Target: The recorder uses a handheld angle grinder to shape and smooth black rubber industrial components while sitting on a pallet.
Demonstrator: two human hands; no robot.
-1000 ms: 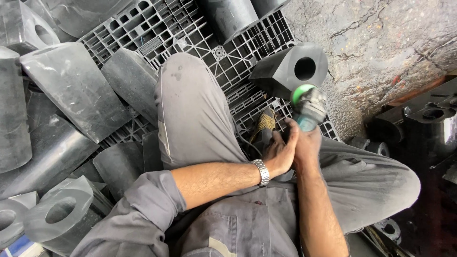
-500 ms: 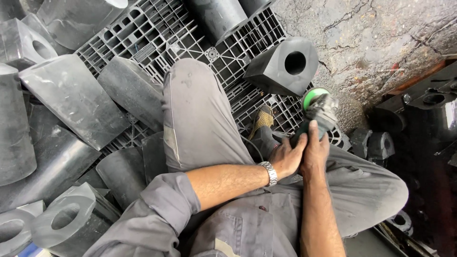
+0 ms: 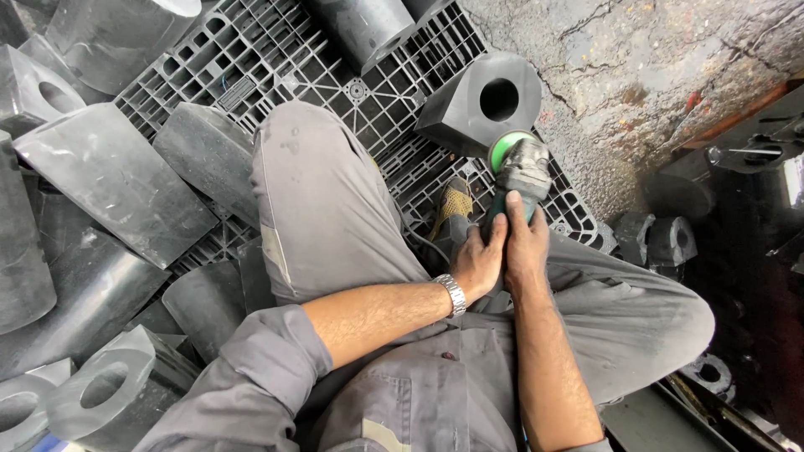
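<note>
Both hands meet just right of the frame's centre, wrapped around 1 tool. Right hand (image 3: pixel 526 247) is closed over the dark body of an angle grinder (image 3: pixel 515 180), its fingers laid along the top toward the head. Left hand (image 3: pixel 477 264) is curled against the same body from the left side, touching the right hand; a metal wristwatch (image 3: pixel 453 294) sits on its wrist.

Beyond the fingers, the grinder's grey head points toward the top of the frame, with a green disc (image 3: pixel 505 146) at its front. That disc lies against the lower edge of a black rubber block (image 3: pixel 481 105), a wedge-like piece with 1 round hole through it, resting on a black plastic pallet (image 3: pixel 276 54) with a grid of openings. Whether the disc truly touches the block cannot be told.

Under the forearms are the person's grey trouser legs, the left knee (image 3: pixel 322 197) raised at centre. A yellowish shoe (image 3: pixel 452 203) shows just left of the grinder.

More black rubber blocks (image 3: pixel 109 180) crowd the left side, some drilled with holes. Cracked concrete floor (image 3: pixel 636 67) fills the upper right, and dark metal parts (image 3: pixel 662 238) lie at the right edge.
</note>
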